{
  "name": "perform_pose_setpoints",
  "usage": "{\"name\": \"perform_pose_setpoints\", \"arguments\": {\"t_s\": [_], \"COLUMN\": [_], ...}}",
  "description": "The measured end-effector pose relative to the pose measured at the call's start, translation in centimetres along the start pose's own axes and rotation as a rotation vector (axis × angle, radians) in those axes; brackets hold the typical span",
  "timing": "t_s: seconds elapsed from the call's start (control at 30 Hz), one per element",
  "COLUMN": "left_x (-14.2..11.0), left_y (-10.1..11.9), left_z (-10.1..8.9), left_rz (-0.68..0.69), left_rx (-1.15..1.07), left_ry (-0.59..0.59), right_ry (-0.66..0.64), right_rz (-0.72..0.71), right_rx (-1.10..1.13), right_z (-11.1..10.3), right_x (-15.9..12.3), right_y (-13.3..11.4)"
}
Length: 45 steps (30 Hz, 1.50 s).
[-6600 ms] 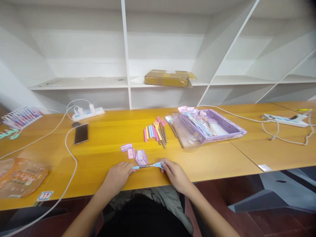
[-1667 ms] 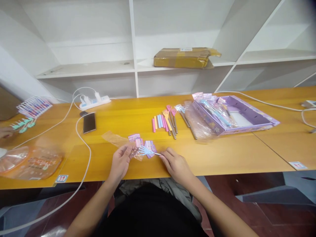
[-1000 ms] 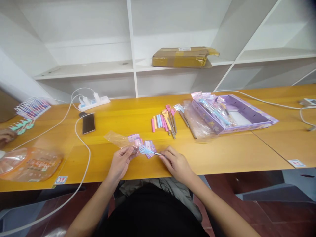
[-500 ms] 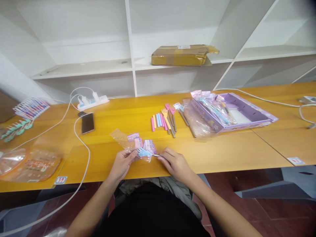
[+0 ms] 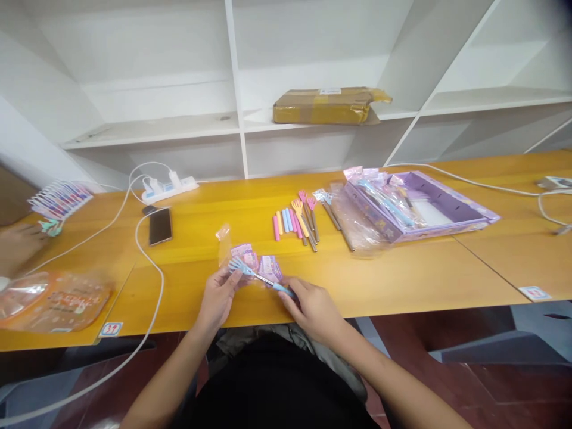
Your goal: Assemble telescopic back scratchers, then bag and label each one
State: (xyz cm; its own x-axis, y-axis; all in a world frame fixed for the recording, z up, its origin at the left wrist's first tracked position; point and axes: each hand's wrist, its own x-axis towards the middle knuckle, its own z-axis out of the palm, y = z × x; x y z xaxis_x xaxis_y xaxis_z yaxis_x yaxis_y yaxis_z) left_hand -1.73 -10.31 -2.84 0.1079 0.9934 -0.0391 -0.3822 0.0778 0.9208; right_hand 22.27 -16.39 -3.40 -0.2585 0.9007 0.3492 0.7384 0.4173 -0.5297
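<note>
A blue back scratcher (image 5: 264, 278) with a metal shaft lies between my two hands, above the table's front edge. My left hand (image 5: 218, 297) pinches it just by the claw-shaped head, along with what looks like a clear plastic sleeve (image 5: 224, 253). The blue grip end sits in the closed fingers of my right hand (image 5: 311, 305). Beyond my hands lie small purple printed cards (image 5: 269, 267). Farther back are several coloured grips (image 5: 286, 220) in a row and several pink and yellow back scratchers (image 5: 304, 217). Some with blue heads (image 5: 333, 208) lie beside them.
A purple box (image 5: 447, 226) holding wrapped items stands at right, with clear plastic bags (image 5: 361, 226) by it. At left are a phone (image 5: 159, 226), a power strip (image 5: 170, 188), cables and an orange printed bag (image 5: 75, 304). Another person's hand (image 5: 20, 247) reaches in by mint-coloured pieces (image 5: 51, 227).
The back scratcher's head has moved left and up, and more of its shaft and its blue grip now show. Another person's hand has come in at far left, over the mint-coloured pieces.
</note>
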Motion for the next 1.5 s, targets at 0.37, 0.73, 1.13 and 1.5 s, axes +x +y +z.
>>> {"name": "perform_pose_setpoints", "arguments": {"t_s": [0.37, 0.73, 1.13, 1.5], "left_x": [0.0, -0.5, 0.3, 0.4], "left_y": [0.5, 0.4, 0.6, 0.2], "left_z": [0.0, 0.5, 0.2, -0.3], "left_rz": [-0.056, -0.129, 0.022, 0.082], "left_rx": [-0.128, -0.023, -0.157, -0.142], "left_ry": [0.025, -0.145, 0.118, 0.150], "right_ry": [-0.057, -0.016, 0.052, 0.077], "right_rz": [-0.057, -0.124, -0.090, -0.111], "right_rx": [0.181, 0.237, 0.314, 0.307], "right_z": [-0.7, 1.1, 0.6, 0.5], "right_x": [0.2, 0.3, 0.2, 0.1], "right_y": [1.3, 0.4, 0.7, 0.6]}}
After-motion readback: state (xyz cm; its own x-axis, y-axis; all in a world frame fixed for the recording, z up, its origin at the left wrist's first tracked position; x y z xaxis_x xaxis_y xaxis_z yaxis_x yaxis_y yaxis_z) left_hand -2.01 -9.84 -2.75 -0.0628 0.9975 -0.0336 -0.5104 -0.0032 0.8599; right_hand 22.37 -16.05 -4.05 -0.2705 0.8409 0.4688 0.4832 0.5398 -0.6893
